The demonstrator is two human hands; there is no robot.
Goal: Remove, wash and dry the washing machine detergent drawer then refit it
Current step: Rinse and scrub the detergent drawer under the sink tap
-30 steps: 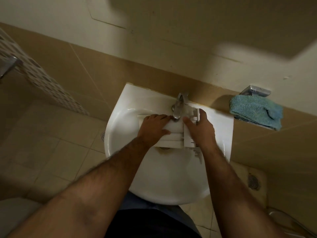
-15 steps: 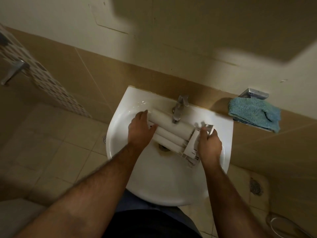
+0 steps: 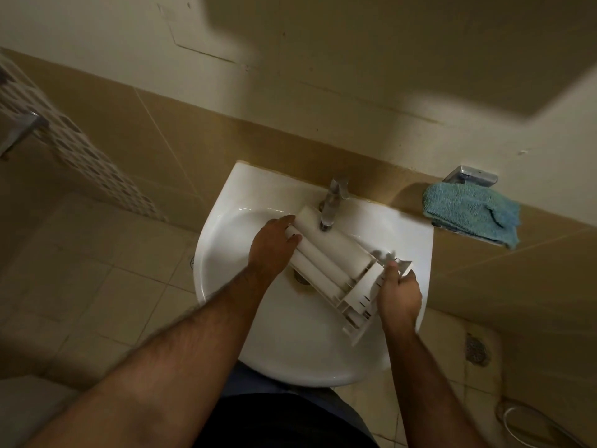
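The white plastic detergent drawer (image 3: 336, 260) lies slanted across the white sink (image 3: 290, 350), underside up, its far end under the chrome tap (image 3: 332, 202). My left hand (image 3: 274, 247) grips the drawer's narrow far-left end. My right hand (image 3: 399, 294) holds the wider front panel end at the lower right. I cannot tell whether water runs from the tap.
A blue-green towel (image 3: 471, 213) hangs on a metal holder (image 3: 471, 177) on the wall to the right of the sink. Beige tiled wall behind, tiled floor on the left, a floor drain (image 3: 476, 349) at the lower right.
The drawer has turned from lying square under the tap to a diagonal slant. My left hand shifted to its far-left end and my right hand slid down to the front panel.
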